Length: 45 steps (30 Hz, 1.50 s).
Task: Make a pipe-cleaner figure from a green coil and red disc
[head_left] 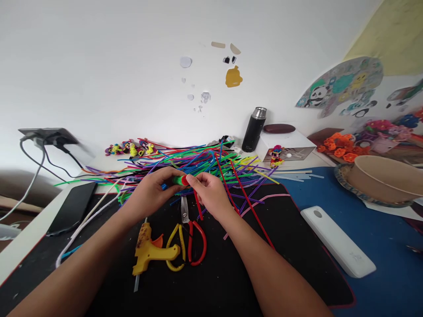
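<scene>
My left hand (155, 189) is closed on a small green coiled piece (177, 180) with a red end, above the black mat. My right hand (209, 191) pinches a red pipe cleaner (199, 208) at that red end, and its tail hangs down below the fingers. Both hands nearly touch, in front of a heap of coloured pipe cleaners (198, 165). Below them lie scissors (185, 210) with one yellow and one red handle. A yellow glue gun (152, 252) rests to the left of the scissors.
A black phone (73, 208) lies at the left. Small figures (131, 148), a black flask (254, 130) and a white box (286, 144) stand at the back. At the right are a white oblong case (337, 241) and a beige pot (390, 178).
</scene>
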{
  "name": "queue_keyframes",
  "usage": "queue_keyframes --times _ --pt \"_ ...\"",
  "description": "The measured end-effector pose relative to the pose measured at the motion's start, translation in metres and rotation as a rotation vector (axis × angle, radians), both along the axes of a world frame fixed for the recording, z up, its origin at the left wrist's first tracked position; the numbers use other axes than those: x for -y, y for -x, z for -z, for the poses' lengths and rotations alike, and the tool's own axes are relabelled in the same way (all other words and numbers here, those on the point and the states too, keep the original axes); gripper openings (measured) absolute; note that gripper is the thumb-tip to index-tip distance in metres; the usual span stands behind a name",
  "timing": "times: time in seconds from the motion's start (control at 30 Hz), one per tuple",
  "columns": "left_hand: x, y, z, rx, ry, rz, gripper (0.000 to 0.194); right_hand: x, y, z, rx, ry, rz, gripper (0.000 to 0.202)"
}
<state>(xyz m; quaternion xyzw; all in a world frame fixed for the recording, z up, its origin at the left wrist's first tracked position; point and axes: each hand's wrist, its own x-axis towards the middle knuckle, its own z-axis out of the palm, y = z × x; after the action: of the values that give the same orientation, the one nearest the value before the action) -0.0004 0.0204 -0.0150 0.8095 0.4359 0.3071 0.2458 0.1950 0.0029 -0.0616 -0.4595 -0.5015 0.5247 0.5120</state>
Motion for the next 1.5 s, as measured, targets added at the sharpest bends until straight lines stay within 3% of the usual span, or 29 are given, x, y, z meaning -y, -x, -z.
queue_keyframes --times 0.9,1.13,1.3,1.5 --pt "0.012 -0.013 -0.003 -0.035 -0.051 -0.096 0.025 0.002 0.006 0.001 0.075 -0.071 0.044 0.053" --pt "0.012 -0.012 0.004 0.046 0.011 -0.095 0.051 0.002 0.008 0.005 0.027 -0.018 -0.01 0.06" --pt "0.012 -0.011 0.01 0.072 -0.03 -0.035 0.039 -0.001 0.01 0.009 -0.09 0.04 -0.039 0.06" --pt "0.013 -0.012 0.009 -0.032 -0.119 -0.025 0.027 0.0 0.01 0.008 -0.132 0.076 -0.057 0.056"
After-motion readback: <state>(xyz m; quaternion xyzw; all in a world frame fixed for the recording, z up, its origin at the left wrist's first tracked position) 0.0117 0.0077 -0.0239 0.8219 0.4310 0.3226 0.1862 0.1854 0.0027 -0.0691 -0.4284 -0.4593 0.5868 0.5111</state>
